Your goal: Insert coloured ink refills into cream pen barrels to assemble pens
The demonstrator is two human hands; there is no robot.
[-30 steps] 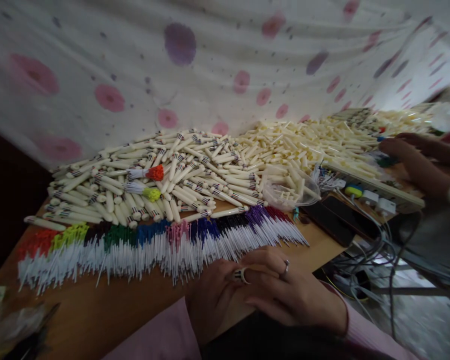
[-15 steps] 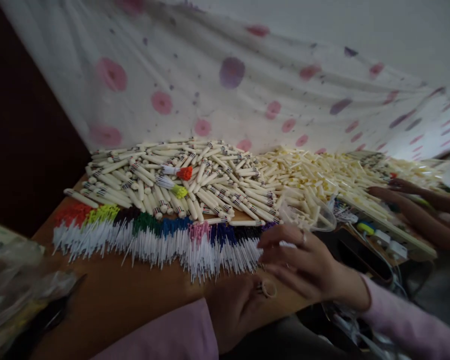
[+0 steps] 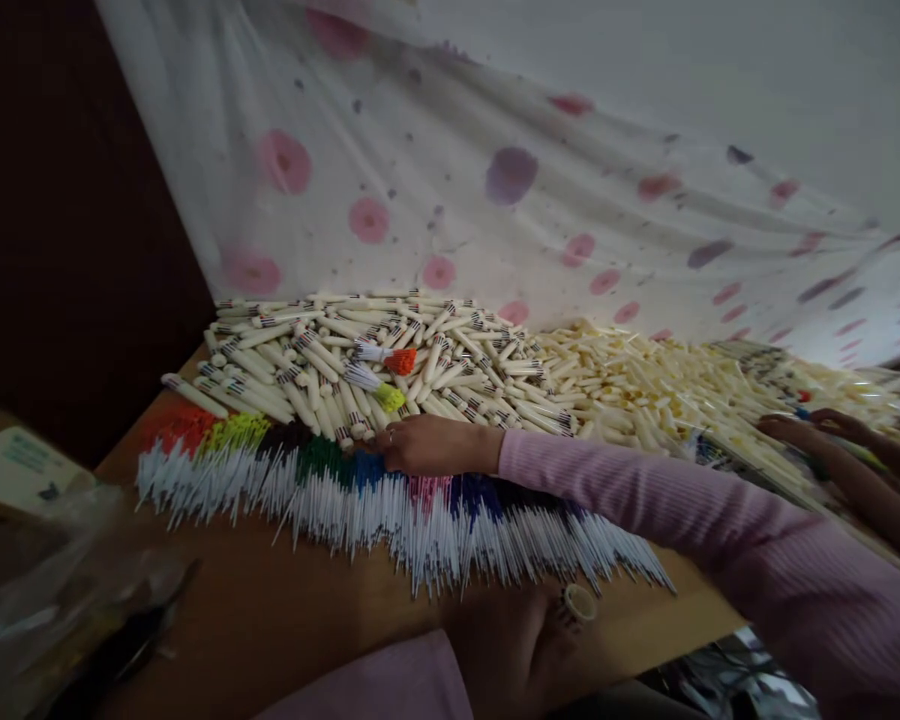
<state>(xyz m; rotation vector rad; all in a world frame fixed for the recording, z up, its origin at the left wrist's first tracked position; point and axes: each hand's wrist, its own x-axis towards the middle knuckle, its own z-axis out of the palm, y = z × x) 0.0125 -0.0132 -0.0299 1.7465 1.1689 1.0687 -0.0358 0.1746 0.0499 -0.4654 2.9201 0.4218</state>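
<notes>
My right hand (image 3: pixel 427 447) reaches left across the table in a pink sleeve. Its fingers are curled together at the near edge of a pile of white pen barrels with striped ends (image 3: pixel 300 350), just above the blue and green part of a row of thin white refills with coloured ends (image 3: pixel 330 500). What the fingers hold, if anything, is hidden. My left hand (image 3: pixel 521 645) lies low at the table's front edge, dark and partly cut off, with a ring on one finger. Two tied refill bundles, orange-tipped (image 3: pixel 400 360) and yellow-green-tipped (image 3: pixel 390 397), lie on the pile.
A heap of plain cream barrels (image 3: pixel 645 385) fills the right of the wooden table (image 3: pixel 285 620). Another person's hands (image 3: pixel 832 440) work at the far right. A crumpled plastic bag (image 3: pixel 67 610) lies at the front left. A dotted white cloth (image 3: pixel 457 200) hangs behind.
My right hand has swung from the purple end of the refill row leftward to the edge of the striped barrel pile. The view has turned left and my left hand has dropped lower.
</notes>
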